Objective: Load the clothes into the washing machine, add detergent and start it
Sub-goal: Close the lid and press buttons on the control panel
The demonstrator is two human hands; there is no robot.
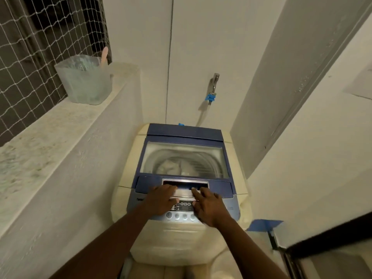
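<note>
A top-loading washing machine (237, 198) with a cream body and a blue lid stands in front of me. Its lid (184, 135) is down, and pale clothes (171, 168) show through the glass window inside the drum. My left hand (161, 201) and my right hand (207, 206) both rest on the front of the machine, fingers spread, at the lid's silver handle recess (185, 183). They partly cover the control panel (184, 206) with its row of round buttons. Neither hand holds anything.
A translucent plastic tub (84, 79) stands on the stone ledge (40, 127) at the left, below a netted window. A tap with a blue hose fitting (212, 91) is on the back wall. A door frame (302, 248) closes in the right side.
</note>
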